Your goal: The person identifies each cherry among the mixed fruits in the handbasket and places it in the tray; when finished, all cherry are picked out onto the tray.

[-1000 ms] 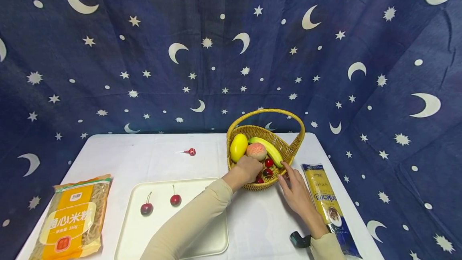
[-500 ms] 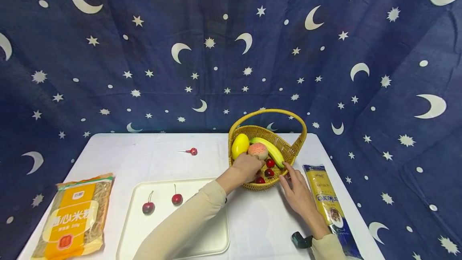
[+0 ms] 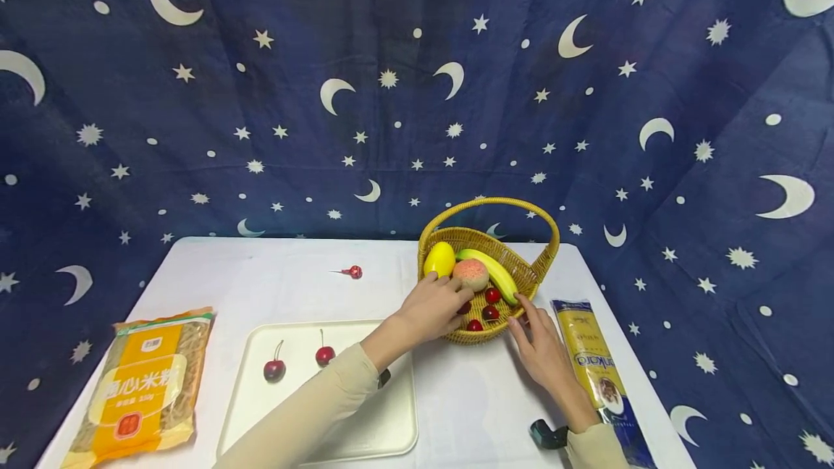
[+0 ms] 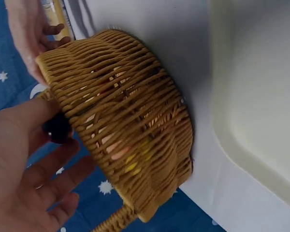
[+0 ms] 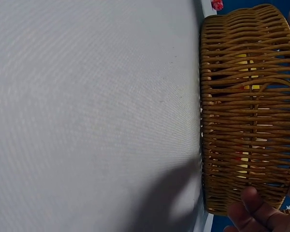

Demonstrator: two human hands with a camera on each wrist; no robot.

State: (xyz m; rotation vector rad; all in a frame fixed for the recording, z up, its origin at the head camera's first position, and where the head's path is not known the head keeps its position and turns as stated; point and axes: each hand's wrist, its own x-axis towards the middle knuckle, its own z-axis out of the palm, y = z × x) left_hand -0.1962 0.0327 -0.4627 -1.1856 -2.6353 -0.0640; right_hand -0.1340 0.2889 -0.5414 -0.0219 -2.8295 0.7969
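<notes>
A wicker basket (image 3: pixel 469 336) holds a banana (image 3: pixel 498 275), a peach (image 3: pixel 472 274), a yellow lemon-like fruit (image 3: pixel 439 260) and several cherries (image 3: pixel 491 313). At its near left rim my left hand (image 3: pixel 433 307) pinches a dark cherry (image 4: pixel 58 128) between thumb and index finger; the other fingers spread loosely. My right hand (image 3: pixel 544 353) grips the basket's right rim, with fingertips (image 5: pixel 250 194) against the outer wall. Two stemmed cherries, a left one (image 3: pixel 274 370) and a right one (image 3: pixel 324 355), lie on the cream tray (image 3: pixel 397 422).
An orange noodle bag (image 3: pixel 140 389) lies at the left table edge. A blue and yellow pasta packet (image 3: pixel 599 375) lies beside my right forearm. A red lollipop (image 3: pixel 355 272) rests at the back of the white table (image 3: pixel 469 411). The basket's handle (image 3: pixel 491 200) arches above the fruit.
My left hand has drawn back and lifted from inside the basket to its near left rim, bringing a cherry into sight at its fingers. The right hand keeps its place. The head view has shifted slightly.
</notes>
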